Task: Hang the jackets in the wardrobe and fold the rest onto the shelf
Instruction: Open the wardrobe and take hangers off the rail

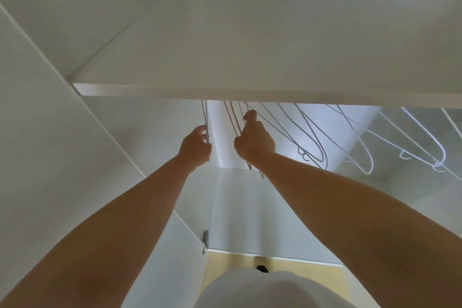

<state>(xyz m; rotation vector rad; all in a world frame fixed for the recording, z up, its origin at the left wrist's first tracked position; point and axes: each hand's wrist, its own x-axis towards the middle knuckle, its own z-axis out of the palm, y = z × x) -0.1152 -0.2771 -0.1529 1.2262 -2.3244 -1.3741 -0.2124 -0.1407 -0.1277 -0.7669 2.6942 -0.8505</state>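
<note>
Early stage, my read: fetching hangers, nothing hung or folded yet. The jackets and the other clothes are not in view, so I can't place them.

Hands:
- left hand point(196, 145): fingers curled round a single thin pale-grey wire hanger point(205, 115), gripping one side wire. It hangs apart, left of the others.
- right hand point(253, 144): fingers curled into a bunch of thin grey wire hangers point(234, 121), thumb up. It seems to hold them. Which wire it is picking out, cannot tell.

Layout:
- white flat shelf board point(225, 92) just above both hands. Its front edge hides the hanger hooks and the rail.
- white wardrobe side panel point(50, 132) left of the left hand.
- loose white wire hangers point(325, 157) fan out right of the right hand, tilted, none carrying anything.

Counts:
- hands: 2, both busy
- hanger in left hand: 1
- bunch at right hand: 2 or 3, wires overlap
- loose hangers beyond the right hand: at least 4, the last cut by the frame edge
- shelves: 1
- garments: 0 visible

Left to do, as I judge it: pull a hanger free, fetch the jackets, hang them, then fold the rest onto the shelf. That is essentially all of it.
</note>
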